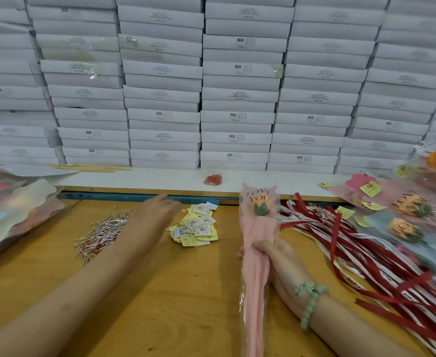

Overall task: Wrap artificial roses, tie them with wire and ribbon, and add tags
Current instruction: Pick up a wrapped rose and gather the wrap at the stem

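My right hand [271, 256] grips a wrapped artificial rose [258, 228] around its middle; the orange bloom sits in a pink sleeve printed "LOVE YOU", standing nearly upright over the wooden table [175, 292]. My left hand [160, 210] is stretched forward, blurred, fingers extended, holding nothing, between a heap of silver wire ties [101, 233] and a pile of yellow and white tags [196, 225]. Red and white ribbons [366, 253] lie spread at the right.
Finished wrapped roses with yellow tags [407, 212] lie at the far right. A stack of wrapping sleeves [13, 210] lies at the left. A small bag of red clips [213, 179] sits on the white ledge. Stacked white boxes [237, 94] wall off the back.
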### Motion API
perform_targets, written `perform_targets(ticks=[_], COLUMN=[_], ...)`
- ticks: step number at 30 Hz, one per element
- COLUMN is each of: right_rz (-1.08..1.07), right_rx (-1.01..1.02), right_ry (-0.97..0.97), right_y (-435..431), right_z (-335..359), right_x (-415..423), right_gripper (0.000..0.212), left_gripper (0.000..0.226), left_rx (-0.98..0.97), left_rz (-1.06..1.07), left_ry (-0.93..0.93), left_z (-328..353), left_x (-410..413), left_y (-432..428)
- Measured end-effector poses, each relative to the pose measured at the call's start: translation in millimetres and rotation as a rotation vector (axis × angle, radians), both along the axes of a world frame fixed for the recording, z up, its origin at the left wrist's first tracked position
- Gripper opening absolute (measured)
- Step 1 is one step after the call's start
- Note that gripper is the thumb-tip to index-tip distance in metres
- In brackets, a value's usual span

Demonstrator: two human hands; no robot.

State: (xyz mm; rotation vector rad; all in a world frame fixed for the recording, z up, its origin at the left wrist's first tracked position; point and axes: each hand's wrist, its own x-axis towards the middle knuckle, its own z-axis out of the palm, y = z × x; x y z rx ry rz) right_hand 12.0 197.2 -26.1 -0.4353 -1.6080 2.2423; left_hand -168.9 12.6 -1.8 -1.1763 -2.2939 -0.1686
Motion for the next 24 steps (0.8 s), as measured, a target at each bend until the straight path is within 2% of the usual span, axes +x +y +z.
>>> perform_targets(ticks=[2, 3, 6, 7, 11, 13, 16, 21, 24], right_rz=[-0.002, -0.003, -0.006, -0.007, -0.005, -0.004, 0.004, -0.007, -0.020], right_rx=[0.004, 0.006, 0.017, 0.021, 0.020, 0.007, 0.011, 0.024, 0.042], right_ry=[0.000, -0.001, 0.005, 0.007, 0.012, 0.014, 0.014, 0.001, -0.007], right_y=[1.0, 1.6, 2.5, 2.9, 4.4, 5.3, 6.6, 7.1, 7.5], right_z=[-1.2, -2.2, -4.1, -4.8, -7.3, -9.2, -10.6, -11.7, -12.6], right_x=[-0.3, -0.7, -2.1, -2.5, -3.9, -5.1, -5.9, -7.0, -7.6], right_gripper=[0.015, 0.015, 0.014, 0.015, 0.015, 0.016, 0.015, 0.014, 0.013], left_gripper=[0.017, 0.020, 0.032, 0.035, 0.052, 0.055, 0.059, 0.062, 0.064], left_rx=[-0.124, -0.141, 0.009, 0.002, -0.249, -0.269, -0.274, -0.257, -0.286], left_rz=[-0.097, -0.111, -0.120, -0.100, 0.051, 0.090, 0.135, 0.106, 0.105], left_ry=[-0.035, -0.059, -0.149, -0.186, -0.409, -0.481, -0.455, -0.568, -0.529], left_z=[1.3, 1.0, 7.2, 8.8, -0.2, -7.0, -12.0, -16.7, -17.5], left_x=[10.8, 13.0, 6.5, 1.3, -25.2, -34.6, -40.1, -38.7, -36.2], left_y=[14.3, 21.9, 46.4, 57.4, 105.5, 119.6, 128.5, 117.7, 100.6])
